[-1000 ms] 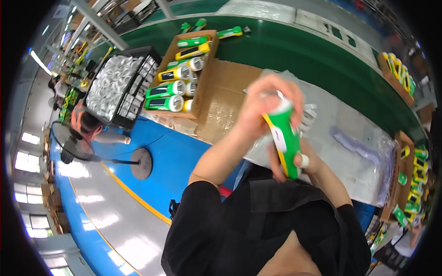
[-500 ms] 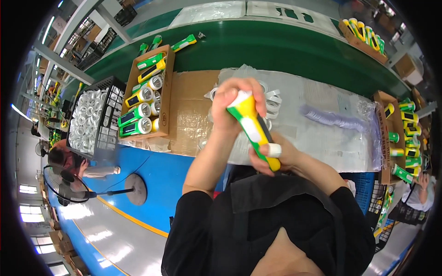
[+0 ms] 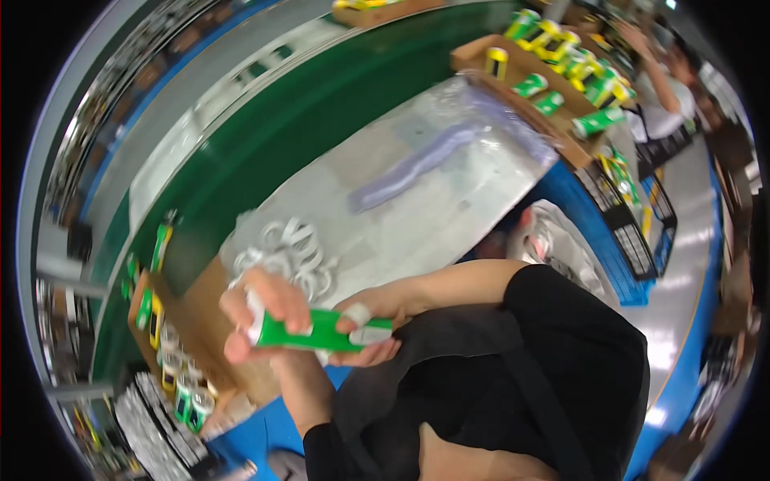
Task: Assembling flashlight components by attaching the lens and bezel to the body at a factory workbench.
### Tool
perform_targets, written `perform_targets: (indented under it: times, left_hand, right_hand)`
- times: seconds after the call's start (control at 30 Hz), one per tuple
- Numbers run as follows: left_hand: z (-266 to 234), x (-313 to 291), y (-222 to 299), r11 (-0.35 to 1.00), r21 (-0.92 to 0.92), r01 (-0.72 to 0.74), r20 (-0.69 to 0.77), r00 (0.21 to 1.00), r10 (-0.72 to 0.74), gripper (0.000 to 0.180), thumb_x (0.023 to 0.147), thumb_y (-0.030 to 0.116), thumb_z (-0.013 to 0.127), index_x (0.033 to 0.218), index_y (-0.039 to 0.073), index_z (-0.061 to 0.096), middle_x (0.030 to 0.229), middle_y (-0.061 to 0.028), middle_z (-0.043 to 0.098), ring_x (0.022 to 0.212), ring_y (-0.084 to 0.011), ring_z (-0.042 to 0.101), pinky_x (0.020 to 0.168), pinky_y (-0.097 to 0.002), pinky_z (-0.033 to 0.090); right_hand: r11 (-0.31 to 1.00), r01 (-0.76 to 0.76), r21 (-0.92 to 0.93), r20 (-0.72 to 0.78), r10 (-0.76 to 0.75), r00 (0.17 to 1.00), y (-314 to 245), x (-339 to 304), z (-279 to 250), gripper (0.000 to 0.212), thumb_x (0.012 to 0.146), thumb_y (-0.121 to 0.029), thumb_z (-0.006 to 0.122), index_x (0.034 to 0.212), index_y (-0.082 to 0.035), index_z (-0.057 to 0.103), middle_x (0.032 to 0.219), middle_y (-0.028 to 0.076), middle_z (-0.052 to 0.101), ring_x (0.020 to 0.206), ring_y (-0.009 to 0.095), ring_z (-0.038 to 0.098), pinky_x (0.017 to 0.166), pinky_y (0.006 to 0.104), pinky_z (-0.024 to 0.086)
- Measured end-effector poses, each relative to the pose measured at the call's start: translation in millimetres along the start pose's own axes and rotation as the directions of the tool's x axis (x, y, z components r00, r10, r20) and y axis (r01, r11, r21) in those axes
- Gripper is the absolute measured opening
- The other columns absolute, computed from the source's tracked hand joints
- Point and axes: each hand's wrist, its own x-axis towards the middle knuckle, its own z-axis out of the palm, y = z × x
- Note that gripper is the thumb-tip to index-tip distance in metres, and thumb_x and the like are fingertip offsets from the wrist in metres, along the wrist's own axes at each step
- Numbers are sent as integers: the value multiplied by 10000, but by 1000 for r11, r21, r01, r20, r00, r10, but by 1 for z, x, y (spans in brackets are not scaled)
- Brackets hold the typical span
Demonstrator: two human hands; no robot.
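Both hands are on a green flashlight (image 3: 301, 335) held low over the near side of the table, lying almost level. My left hand (image 3: 269, 309) is closed around its white head end. My right hand (image 3: 370, 321) grips the other end near its tail; a white wrap covers one finger. Just beyond the hands is a loose pile of white plastic rings (image 3: 293, 252). A long row of stacked clear, purplish discs (image 3: 413, 168) lies farther right on the pale table cover. Motion blurs the hands somewhat.
At the far right stands a cardboard box (image 3: 513, 88) of green and yellow flashlights, with a co-worker's arm (image 3: 654, 72) behind it. Another flashlight box (image 3: 196, 353) is at lower left, beside a basket of white parts (image 3: 148, 425). A blue crate (image 3: 581, 216) stands beside the table.
The view has swung toward the right side of the table. The flashlight has gone from a steep slant to nearly level, now showing its green side. Both hands still grip it.
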Motion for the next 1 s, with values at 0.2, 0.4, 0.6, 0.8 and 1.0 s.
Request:
perform_targets:
  times: [0.2, 0.4, 0.6, 0.8, 1.0]
  left_hand:
    - [-17, 9, -10, 832, 555, 2, -85, 995, 54, 297, 873, 304, 578, 951, 18, 600, 857, -209, 560, 628, -267, 601, 546, -356, 522]
    - [-12, 18, -47, 958, 269, 96, 27, 994, -107, 323, 874, 312, 605, 1043, 36, 588, 858, -171, 550, 606, -229, 578, 516, -341, 506]
    - [-8, 15, -53, 825, 545, 148, -27, 987, -159, 325, 856, 282, 613, 1000, -9, 635, 847, -222, 601, 641, -284, 650, 557, -349, 544]
    - [3, 22, -58, 870, 460, 176, 26, 977, -211, 337, 863, 297, 595, 1011, -3, 638, 867, -211, 607, 679, -281, 666, 574, -354, 553]
    - [2, 17, -59, 568, 751, 337, -204, 936, -286, 608, 795, 287, 721, 1297, -4, 540, 1094, -186, 629, 969, -230, 645, 818, -313, 534]
  right_hand:
    - [944, 20, -330, -391, -156, 907, -18, -32, 7, 456, 847, -401, 727, 1041, -21, 567, 714, 127, 615, 513, 170, 596, 461, 284, 461]
    - [984, 145, 105, -155, -128, 980, -2, -45, -8, 285, 877, -297, 685, 966, -60, 552, 646, 60, 578, 479, 129, 546, 467, 251, 417]
    - [985, 12, -175, -259, -58, 964, -13, -51, -11, 287, 878, -299, 701, 920, -61, 546, 685, 60, 567, 497, 139, 537, 457, 284, 440]
    - [988, 119, 98, -76, -112, 991, -11, -53, -8, 548, 780, -434, 789, 1010, -14, 521, 684, 118, 573, 522, 186, 567, 460, 294, 456]
    - [882, 209, -422, -261, -339, 904, -25, -71, -38, 382, 807, -157, 765, 1107, -25, 567, 891, 70, 647, 790, 154, 639, 722, 305, 522]
